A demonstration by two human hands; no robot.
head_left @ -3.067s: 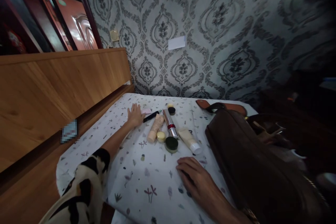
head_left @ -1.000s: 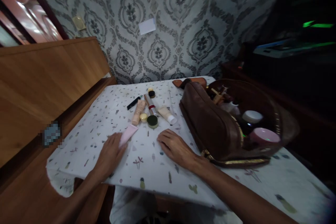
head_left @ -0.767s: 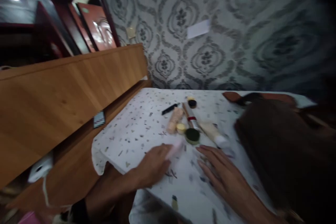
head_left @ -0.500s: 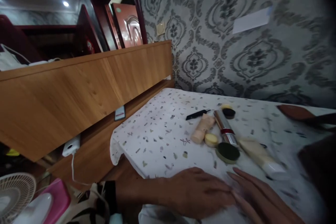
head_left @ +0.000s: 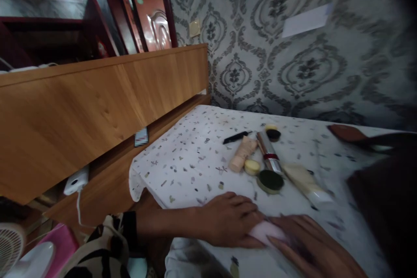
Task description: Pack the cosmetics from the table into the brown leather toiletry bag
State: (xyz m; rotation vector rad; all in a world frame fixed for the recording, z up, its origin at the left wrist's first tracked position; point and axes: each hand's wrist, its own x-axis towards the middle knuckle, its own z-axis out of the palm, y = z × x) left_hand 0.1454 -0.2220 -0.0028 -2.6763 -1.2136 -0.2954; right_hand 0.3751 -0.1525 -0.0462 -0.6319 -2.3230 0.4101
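Note:
Low over the near side of the patterned cloth, my left hand (head_left: 230, 221) has its fingers closed on one end of a smooth pale pink object (head_left: 269, 231), partly hidden and of a kind I cannot make out. Blurred a little by motion, my right hand (head_left: 312, 243) grips the other end from the right. Just beyond my fingers lie a round dark-lidded jar (head_left: 270, 181), a small yellow-lidded jar (head_left: 252, 167), a beige tube (head_left: 239, 158), a silver cylinder with a red band (head_left: 269, 154) and a cream squeeze tube with a white cap (head_left: 308, 184).
A slim black item (head_left: 236, 137) and a small round black piece (head_left: 273, 135) lie farther back. A brown leather-like item (head_left: 347, 133) is at the right. Left of the cloth (head_left: 182, 147) runs a long wooden panel (head_left: 107, 100), with a white power strip (head_left: 77, 180) below.
My hands have come together around the pale pink object, which now shows between them. The camera view has shifted, moving the items on the cloth slightly left in the picture.

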